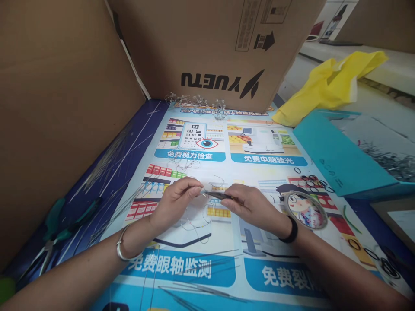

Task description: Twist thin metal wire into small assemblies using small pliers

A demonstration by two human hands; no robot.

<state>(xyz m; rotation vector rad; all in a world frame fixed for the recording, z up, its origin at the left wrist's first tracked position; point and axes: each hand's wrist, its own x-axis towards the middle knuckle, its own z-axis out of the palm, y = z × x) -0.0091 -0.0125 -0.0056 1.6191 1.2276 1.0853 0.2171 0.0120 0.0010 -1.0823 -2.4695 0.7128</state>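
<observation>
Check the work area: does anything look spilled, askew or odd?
Yes, mildly: black rings lie scattered loose at the right, as if spilled, and the lettering on the cardboard panel behind reads upside down. The pliers in the right hand look undamaged.

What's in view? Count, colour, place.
Cardboard panels: 2+, brown, left, back
Table: 1, blue, beneath
Printed sheet: 1, multicoloured, centre
Wire clumps: several, silvery, far end
Wire loops: several, silvery, centre
Loose wires: many, grey, left, front
Loose pliers: 1, teal, left
Held pliers: 1, black, centre
Tape roll: 1, clear, right
Rings: many, black, right
Bundle: 1, yellow, far right
Box: 1, turquoise, right
Clippings: many, silvery, in box
Bangle: 1, silver, left wrist
Wristband: 1, black, right wrist
Left grip: 1, bare, at plier tip
Right grip: 1, bare, on held pliers
</observation>
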